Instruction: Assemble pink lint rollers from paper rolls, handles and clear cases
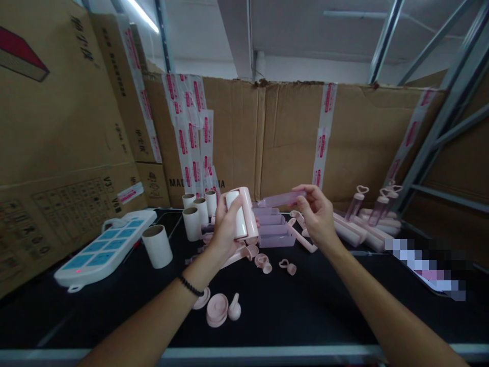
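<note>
My left hand (224, 227), wearing a dark bead bracelet, is closed round a pink plastic housing (250, 216) with a white roll (236, 216) seated in it. To its right, my right hand (316, 211) pinches one end of a long, translucent purple piece (280, 199), which points toward the housing. Below that piece lie several translucent purple troughs (277, 239) and a pink U-shaped frame (305, 242). Small pink parts with heart loops (289, 266) rest nearer me. Pink round discs (217, 308) and a pink knobbed part (235, 308) lie at the front.
Several white rolls (191, 224) stand behind my left hand, and another white roll (157, 247) stands beside a power strip (105, 250). Pink housings (349, 229) and purple tubes with heart loops (354, 206) are at right, near a blurred-out flat object (424, 267). Cardboard walls (237, 137) enclose the black table (305, 311).
</note>
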Action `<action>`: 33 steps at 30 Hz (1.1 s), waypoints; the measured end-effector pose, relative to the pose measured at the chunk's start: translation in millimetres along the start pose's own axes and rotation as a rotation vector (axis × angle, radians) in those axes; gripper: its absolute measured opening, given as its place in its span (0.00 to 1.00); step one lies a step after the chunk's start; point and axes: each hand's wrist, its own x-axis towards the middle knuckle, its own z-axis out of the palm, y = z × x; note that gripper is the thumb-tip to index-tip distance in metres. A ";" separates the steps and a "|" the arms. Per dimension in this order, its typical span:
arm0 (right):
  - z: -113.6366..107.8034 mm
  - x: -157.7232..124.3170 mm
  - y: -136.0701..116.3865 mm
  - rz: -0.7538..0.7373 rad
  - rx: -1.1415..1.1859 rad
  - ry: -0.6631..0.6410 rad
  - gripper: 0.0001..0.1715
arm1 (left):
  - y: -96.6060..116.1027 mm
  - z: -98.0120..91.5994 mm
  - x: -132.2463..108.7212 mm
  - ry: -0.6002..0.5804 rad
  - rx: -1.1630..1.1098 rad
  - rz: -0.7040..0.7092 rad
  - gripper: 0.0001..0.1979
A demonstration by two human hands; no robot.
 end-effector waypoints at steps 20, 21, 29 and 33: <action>18.7 -14.0 5.3 0.021 -0.036 -0.051 0.15 | -1.7 5.9 -7.7 -0.011 -0.003 0.014 0.23; 18.5 -14.0 5.7 0.025 -0.033 -0.054 0.15 | -1.9 5.5 -7.4 -0.012 -0.001 0.017 0.23; 14.7 -13.3 4.9 0.060 -0.001 -0.082 0.14 | -7.0 1.9 -4.6 -0.012 0.023 0.057 0.23; 14.3 -10.9 6.5 0.100 0.042 -0.093 0.14 | -11.0 1.5 -3.2 -0.002 0.033 0.059 0.22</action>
